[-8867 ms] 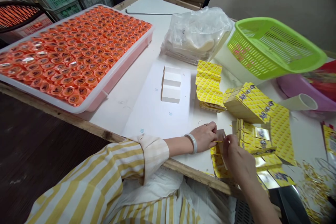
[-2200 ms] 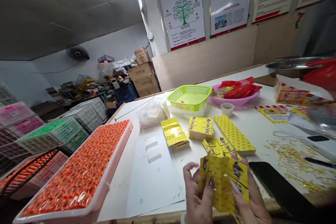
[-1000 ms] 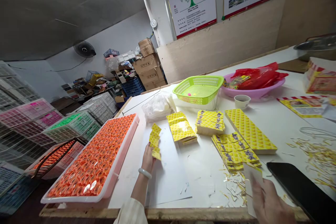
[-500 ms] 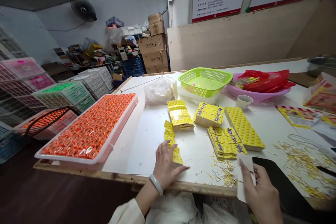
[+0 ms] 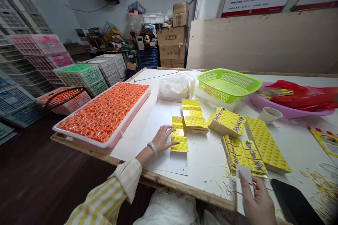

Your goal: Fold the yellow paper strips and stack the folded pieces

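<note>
Left hand (image 5: 163, 139) spread flat, holding the yellow foil sachet strips (image 5: 179, 146) steady on the white sheet (image 5: 155, 161), right hand (image 5: 256, 202) pinching a white card (image 5: 246, 179) near the sachet stack (image 5: 244, 156): nice, even control!

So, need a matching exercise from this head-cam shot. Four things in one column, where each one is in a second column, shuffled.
Things
1. left hand
2. right hand
3. green plastic basket
4. red plastic bag

Places or states
A. lying in a pink basin
B. holding a white card
C. resting on yellow sachet strips
D. beside a clear plastic bag

Pairs: 1-C, 2-B, 3-D, 4-A
</note>
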Demonstrator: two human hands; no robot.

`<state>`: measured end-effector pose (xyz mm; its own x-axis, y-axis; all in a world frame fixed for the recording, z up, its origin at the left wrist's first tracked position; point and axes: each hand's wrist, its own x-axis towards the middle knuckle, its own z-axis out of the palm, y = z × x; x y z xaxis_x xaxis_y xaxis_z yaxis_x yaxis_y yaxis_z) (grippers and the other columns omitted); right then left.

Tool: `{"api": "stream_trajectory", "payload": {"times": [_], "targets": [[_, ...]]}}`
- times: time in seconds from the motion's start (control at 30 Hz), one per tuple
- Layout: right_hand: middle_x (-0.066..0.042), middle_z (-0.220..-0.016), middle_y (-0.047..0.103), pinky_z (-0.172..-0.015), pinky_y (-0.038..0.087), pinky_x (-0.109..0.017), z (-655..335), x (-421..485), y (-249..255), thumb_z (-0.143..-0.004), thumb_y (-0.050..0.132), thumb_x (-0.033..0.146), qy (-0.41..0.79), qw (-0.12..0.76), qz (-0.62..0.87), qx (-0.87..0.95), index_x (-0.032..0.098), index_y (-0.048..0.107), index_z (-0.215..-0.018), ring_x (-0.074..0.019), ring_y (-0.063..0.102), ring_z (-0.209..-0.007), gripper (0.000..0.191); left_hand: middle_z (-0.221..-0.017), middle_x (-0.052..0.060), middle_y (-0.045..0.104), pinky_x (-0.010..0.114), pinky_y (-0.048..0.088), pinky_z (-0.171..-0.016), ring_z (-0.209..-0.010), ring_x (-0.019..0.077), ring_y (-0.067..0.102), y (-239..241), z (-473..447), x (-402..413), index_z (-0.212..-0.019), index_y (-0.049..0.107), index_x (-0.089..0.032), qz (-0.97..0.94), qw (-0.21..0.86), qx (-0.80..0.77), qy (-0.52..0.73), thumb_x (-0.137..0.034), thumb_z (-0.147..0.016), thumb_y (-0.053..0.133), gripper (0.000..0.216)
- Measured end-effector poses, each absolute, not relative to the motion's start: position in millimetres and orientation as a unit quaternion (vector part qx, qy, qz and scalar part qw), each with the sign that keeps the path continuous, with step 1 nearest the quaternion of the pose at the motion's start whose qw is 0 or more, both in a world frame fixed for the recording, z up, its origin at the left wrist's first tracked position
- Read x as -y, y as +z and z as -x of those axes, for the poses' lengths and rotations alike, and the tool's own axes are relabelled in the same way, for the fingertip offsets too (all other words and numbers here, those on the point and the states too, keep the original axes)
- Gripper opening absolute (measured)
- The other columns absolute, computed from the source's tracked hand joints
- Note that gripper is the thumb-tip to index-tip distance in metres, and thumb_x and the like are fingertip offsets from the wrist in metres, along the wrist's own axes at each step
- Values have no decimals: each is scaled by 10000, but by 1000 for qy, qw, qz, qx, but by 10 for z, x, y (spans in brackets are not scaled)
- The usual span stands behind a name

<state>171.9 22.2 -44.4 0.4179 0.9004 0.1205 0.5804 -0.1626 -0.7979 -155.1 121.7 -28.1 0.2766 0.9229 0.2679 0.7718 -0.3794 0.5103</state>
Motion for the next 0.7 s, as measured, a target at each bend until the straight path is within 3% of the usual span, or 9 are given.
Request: {"api": "stream_trajectory", "payload": {"times": [0.1,0.2,0.27,0.47,0.6,0.7], "targets": [[-72,-777,680,-623,484,-337,-1738,-232,-502,-745,477,609,211,413,736,494,206,557,-866,-263,644,-734,429,-1127,94,531,442,378,-937,-1081,288,450,-452,1528,-1418,-1050,654,-239,-784,145,-550,249,-463,-694,712,425],[-64,-777,679,-634,489,-327,-1737,-237,-507,-740,512,605,238,449,711,486,201,549,-852,-246,641,-727,421,-956,77,566,398,410,-864,-951,246,492,-483,1488,-1447,-858,696,-216,-789,148,-542,250,-422,-795,621,229],[-53,-780,671,-659,491,-316,-1729,-232,-493,-734,545,599,259,478,688,480,194,543,-848,-230,633,-734,420,-886,67,572,359,421,-821,-884,219,505,-421,1427,-1360,-784,690,-209,-801,157,-518,255,-374,-856,546,230],[-20,-733,640,-634,469,-272,-1710,-215,-394,-754,565,567,331,512,653,448,201,509,-839,-176,588,-678,380,-922,50,588,277,427,-788,-864,172,541,-289,858,-957,-872,678,-226,-851,198,-406,268,-337,-908,469,239],[-6,-664,605,-576,443,-259,-1708,-282,-327,-767,533,589,283,497,668,476,199,497,-832,-163,555,-613,397,-874,42,588,244,439,-691,-792,150,562,-497,401,-945,-791,670,-190,-883,196,-361,226,-273,-882,528,188],[17,-586,548,-501,395,-247,-1682,-401,-287,-832,453,552,183,434,693,546,208,478,-818,-151,510,-526,346,-848,35,589,231,440,-658,-752,138,567,-660,265,-1025,-746,660,-165,-892,204,-344,213,-228,-851,577,148]]}}
